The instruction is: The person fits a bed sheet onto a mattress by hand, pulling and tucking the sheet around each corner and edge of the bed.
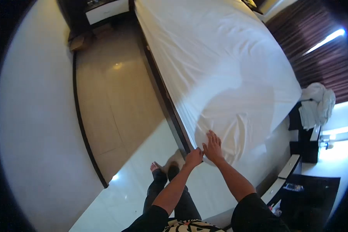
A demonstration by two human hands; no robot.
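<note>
1. The white sheet (224, 50) lies over the bed, from the far end to the near end, so by the look of it the spreading is largely done
2. The left hand (194, 157) is at the near left corner, beside the dark bed frame (167, 106), its fingers curled closed; whether they pinch cloth I cannot tell
3. The right hand (213, 147) rests on the sheet just right of it, fingers open and spread
4. Left to finish, I judge, is this near end: folds bunch up right of the right hand, and the near edge looks loose rather than tucked
5. Shallow wrinkles run along the left side too, so smoothing seems incomplete there
6. A white cloth bundle (317, 102) sits to the right, well apart from both hands
</note>
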